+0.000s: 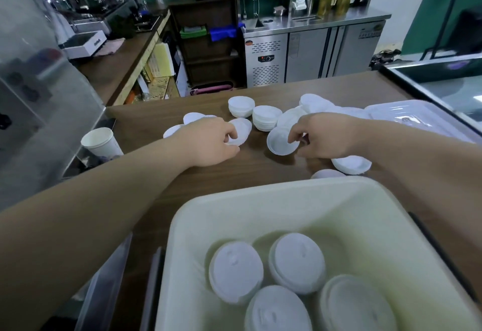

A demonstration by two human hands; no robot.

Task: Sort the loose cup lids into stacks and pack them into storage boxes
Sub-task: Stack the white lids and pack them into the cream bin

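The left hand (208, 143) is pinching a loose lid (242, 128) on the counter (257, 161), the right hand (328, 136) an upturned lid (280, 145) nearby. I'm thinking both want turning alike before nesting on the stacks (266, 119)

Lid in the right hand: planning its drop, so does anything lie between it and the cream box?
Nothing visible does: bare counter runs from the lid to the box rim. Two loose lids lie off to the right.

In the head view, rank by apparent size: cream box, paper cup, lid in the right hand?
1. cream box, also nearest the camera.
2-3. paper cup and lid in the right hand: look alike, unranked.
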